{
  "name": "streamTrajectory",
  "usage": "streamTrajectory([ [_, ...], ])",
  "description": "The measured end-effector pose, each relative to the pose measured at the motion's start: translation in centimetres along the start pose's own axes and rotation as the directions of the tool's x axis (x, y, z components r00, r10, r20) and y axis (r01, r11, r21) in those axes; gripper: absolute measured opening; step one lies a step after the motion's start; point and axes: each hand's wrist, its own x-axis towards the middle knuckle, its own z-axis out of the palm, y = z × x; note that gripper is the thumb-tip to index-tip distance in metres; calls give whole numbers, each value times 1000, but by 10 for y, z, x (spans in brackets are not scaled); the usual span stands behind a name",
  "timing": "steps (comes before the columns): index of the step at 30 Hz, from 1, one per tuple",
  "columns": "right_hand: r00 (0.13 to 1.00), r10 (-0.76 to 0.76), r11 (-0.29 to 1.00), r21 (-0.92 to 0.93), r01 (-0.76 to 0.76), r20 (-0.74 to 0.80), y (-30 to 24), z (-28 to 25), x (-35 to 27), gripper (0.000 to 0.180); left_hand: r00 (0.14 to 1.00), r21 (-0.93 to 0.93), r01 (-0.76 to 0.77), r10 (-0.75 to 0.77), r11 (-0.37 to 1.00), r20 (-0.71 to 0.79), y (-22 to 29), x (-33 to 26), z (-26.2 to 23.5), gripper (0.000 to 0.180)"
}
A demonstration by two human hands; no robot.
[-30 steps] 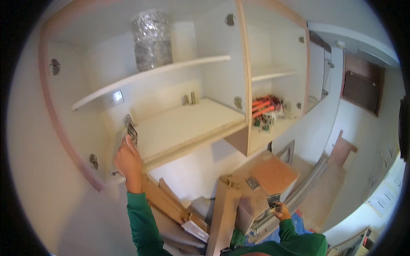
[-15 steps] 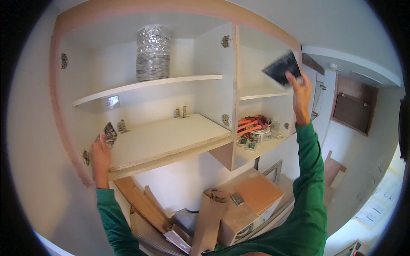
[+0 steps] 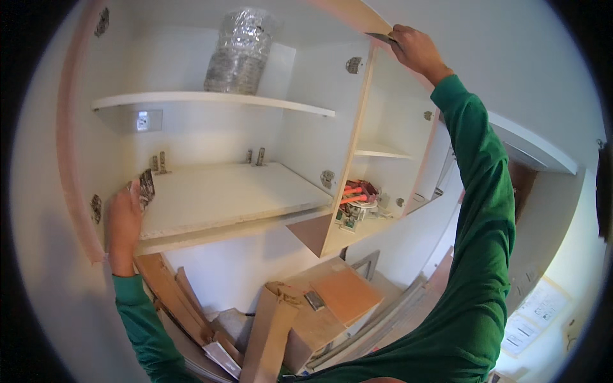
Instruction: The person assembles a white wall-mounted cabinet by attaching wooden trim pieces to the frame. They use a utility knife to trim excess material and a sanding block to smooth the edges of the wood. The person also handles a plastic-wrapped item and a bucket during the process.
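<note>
My raised right hand [image 3: 418, 51] is closed around a flat dark putty scraper [image 3: 379, 37], seen nearly edge-on. The scraper meets the top face frame [image 3: 343, 11] of the cabinet, above the divider [image 3: 355, 134]; the exact contact is hard to see. Low on the left, my left hand [image 3: 122, 214] grips a second dark flat blade [image 3: 147, 188], smeared with pale stuff. That hand is beside the left end of the white panel [image 3: 230, 191] lying in the cabinet's bottom. Pinkish filler-like coating covers the left frame edge [image 3: 66, 140].
A plastic-wrapped ribbed duct roll [image 3: 235, 57] stands on the upper shelf [image 3: 211, 97]. Orange-handled tools [image 3: 355, 195] lie in the right compartment. Metal hinges [image 3: 327, 179] jut from the side walls. Below are a cardboard piece [image 3: 271, 329], boards [image 3: 169, 284] and a wooden box [image 3: 313, 338].
My right hand has swung up and left, bringing the scraper from in front of the right compartment to the top frame. My left hand keeps its blade near the panel. The view has shifted.
</note>
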Motion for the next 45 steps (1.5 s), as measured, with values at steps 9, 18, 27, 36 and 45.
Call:
streamTrajectory([
  [9,980,-190,967,-161,196,51,-10,10,40,14,998,41,30,-33,999,51,3,-2,-6,49],
  [18,984,-176,955,-241,172,5,-11,29,27,11,999,2,38,-38,999,19,-2,-2,2,48],
  [27,983,-10,943,-324,70,184,-39,29,35,19,1000,-9,-1,1,1000,-18,-5,-3,4,45],
  [36,990,-98,930,-345,126,97,-34,36,38,14,1000,-11,26,-25,1000,18,-14,-2,7,45],
  [45,987,-99,937,-323,135,126,-24,32,28,15,999,57,27,-25,998,-26,-15,-5,13,46],
])
